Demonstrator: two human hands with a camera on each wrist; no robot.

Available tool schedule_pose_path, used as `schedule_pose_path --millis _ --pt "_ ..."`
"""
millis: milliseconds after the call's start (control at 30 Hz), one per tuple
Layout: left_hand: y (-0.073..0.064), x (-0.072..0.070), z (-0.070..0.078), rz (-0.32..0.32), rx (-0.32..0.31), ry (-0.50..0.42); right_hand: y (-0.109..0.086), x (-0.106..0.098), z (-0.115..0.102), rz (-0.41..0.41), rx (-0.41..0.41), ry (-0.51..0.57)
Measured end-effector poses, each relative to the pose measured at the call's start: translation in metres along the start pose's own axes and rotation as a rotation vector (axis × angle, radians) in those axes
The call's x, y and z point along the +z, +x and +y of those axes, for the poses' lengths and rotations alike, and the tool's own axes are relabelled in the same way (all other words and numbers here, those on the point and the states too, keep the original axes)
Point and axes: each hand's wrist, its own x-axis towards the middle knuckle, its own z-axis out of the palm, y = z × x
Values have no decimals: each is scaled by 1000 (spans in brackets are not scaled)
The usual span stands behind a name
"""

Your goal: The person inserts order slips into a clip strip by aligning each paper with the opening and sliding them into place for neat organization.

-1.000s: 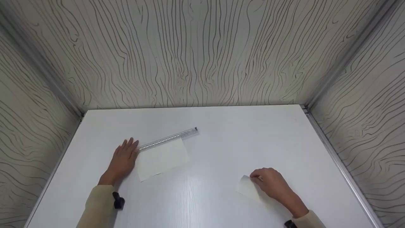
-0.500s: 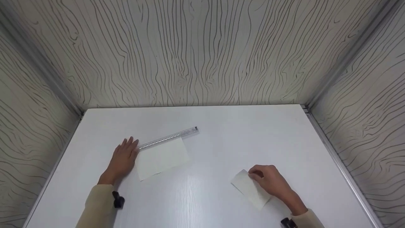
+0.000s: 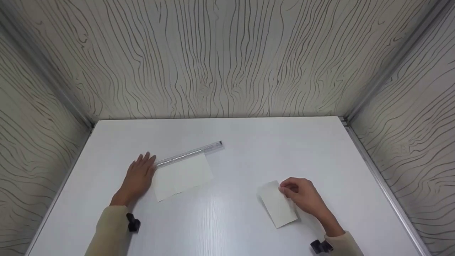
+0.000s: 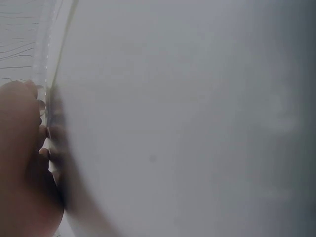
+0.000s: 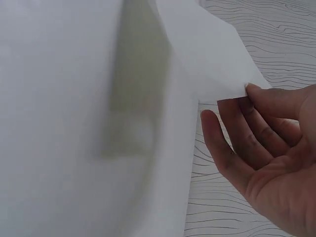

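A clear ruler point(image 3: 188, 154) lies slanted along the upper edge of a pale sheet of paper point(image 3: 183, 177) on the left part of the table. My left hand point(image 3: 137, 179) rests flat, its fingers fairly straight, at the left end of the ruler and paper; whether the fingertips cover the ruler's end is hidden. To the right, my right hand point(image 3: 302, 195) pinches a smaller piece of paper point(image 3: 275, 204) by its upper right corner. In the right wrist view, thumb and forefinger hold that paper piece point(image 5: 212, 49) at the edge while the other fingers curl loosely below.
A white table point(image 3: 227, 220) spreads under everything. Wood-grain panels point(image 3: 220, 60) rise behind it and at both sides, with grey metal rails point(image 3: 376, 177) along the corners and edges. Small black devices point(image 3: 133, 222) sit on both wrists.
My right hand has moved slightly away from me, lifting and turning the small paper piece until it faces the head camera more fully. The left hand, ruler and larger sheet stay in place.
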Motion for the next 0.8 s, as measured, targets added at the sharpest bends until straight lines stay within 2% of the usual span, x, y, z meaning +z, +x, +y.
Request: schedule_pose_path --millis 300,800 --pt "0 -1 1 4 1 5 8 -2 2 -54 67 218" --pt "-1 -1 1 13 11 -12 24 -1 0 -3 139 336"
